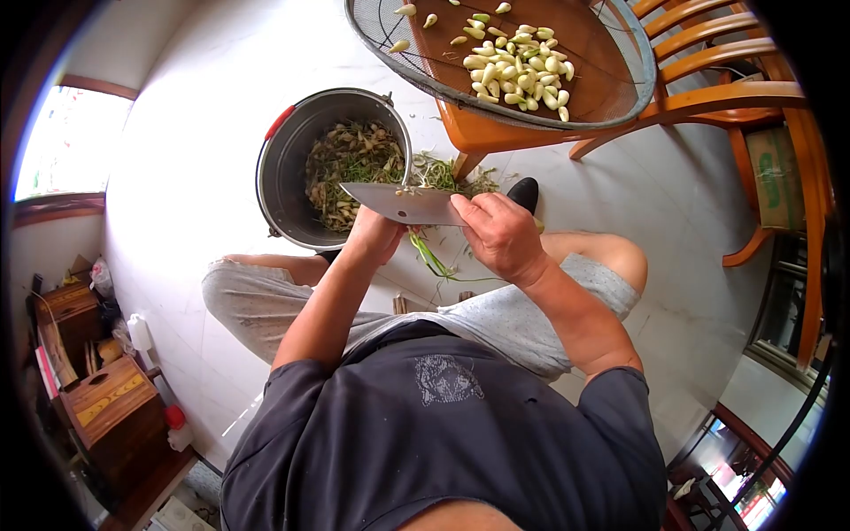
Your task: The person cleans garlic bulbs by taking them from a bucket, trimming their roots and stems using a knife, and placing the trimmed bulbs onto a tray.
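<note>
My right hand (501, 234) is closed around the handle end of a kitchen knife (407, 205). Its broad blade points left, spanning the gap between my hands. Partly behind the blade, my left hand (376, 235) is closed on a plant with long green stalks (428, 257) that trail down to the right. The end of the plant at my fingers is hidden by the blade. Just beyond my hands, a metal bucket (266, 208) holds green and brownish trimmings (359, 164). Pale trimmed bulbs (524, 66) lie heaped in a round mesh sieve (651, 66).
The sieve rests on a wooden chair (462, 129). Leafy scraps (478, 180) litter the tiled floor beside the bucket. My dark shoe (524, 193) is near the chair leg. At far right is another wooden chair (807, 203), and wooden boxes (111, 394) stand at left.
</note>
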The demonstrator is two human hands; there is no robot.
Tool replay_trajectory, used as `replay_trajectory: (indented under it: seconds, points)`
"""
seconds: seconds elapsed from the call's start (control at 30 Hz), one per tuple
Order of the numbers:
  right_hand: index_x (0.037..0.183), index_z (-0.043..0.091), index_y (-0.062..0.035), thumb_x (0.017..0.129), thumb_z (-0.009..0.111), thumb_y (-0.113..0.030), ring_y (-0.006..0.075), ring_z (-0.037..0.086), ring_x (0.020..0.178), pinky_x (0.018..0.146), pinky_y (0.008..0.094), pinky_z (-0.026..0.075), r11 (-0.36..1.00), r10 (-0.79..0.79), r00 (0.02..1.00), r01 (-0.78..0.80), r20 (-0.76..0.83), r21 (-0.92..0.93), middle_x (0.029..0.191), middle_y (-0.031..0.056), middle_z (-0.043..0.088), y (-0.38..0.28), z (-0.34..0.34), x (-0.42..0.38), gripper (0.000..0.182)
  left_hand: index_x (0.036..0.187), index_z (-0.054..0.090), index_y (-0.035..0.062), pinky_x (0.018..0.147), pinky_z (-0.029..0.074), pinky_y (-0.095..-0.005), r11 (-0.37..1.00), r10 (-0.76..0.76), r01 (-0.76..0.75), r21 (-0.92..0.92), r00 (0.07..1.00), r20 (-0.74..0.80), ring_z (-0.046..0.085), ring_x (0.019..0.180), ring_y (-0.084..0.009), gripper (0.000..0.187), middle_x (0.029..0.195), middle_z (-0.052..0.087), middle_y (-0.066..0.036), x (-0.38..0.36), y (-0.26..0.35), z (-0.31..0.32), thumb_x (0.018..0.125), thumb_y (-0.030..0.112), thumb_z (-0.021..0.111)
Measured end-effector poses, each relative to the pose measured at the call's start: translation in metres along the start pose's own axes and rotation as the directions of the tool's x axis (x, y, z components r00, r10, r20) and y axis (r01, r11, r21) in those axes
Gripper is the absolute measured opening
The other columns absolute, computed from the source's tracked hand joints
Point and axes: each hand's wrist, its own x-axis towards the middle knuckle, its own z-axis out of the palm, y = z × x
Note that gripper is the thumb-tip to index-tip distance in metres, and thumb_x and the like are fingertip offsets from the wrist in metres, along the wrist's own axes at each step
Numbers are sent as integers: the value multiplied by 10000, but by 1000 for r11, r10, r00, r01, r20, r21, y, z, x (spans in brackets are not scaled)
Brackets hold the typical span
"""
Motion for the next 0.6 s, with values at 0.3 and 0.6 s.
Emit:
replay_trajectory:
  seconds: [0.3,0.6]
  points:
    - [1028,625,-28,756,617,-30,286,585,713,635,356,489,991,131,990,-130,46,-20,753,119,568,-1,3,-7,272,940,615,-43,612,443,-243,994,74,-82,78,993,96,578,674,-132,123,796,629,-85,-6,9,0,832,10,593]
    - [902,656,2,827,570,-104,339,594,690,628,397,491,937,349,936,-347,46,-32,743,174,612,23,9,-20,156,1071,605,27,650,455,-225,984,132,-138,111,989,65,583,743,-92,199,861,650,-55,-4,16,-2,882,89,614]
